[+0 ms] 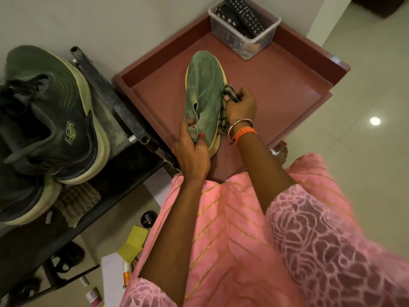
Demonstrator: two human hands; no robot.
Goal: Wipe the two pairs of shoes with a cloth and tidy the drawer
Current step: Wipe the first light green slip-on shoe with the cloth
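At centre frame, a light green mesh slip-on shoe rests in the open maroon wooden drawer. The left hand grips its heel while the right hand pinches a patterned cloth against its side. Wiping looks midway; the dark green sneakers at left and the drawer's tidying seemingly remain.

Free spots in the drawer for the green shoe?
Bare drawer floor lies right of the green shoe, between it, the plastic box and the front wall. A narrower strip runs along the left wall. The dark rack holds the dark sneakers.
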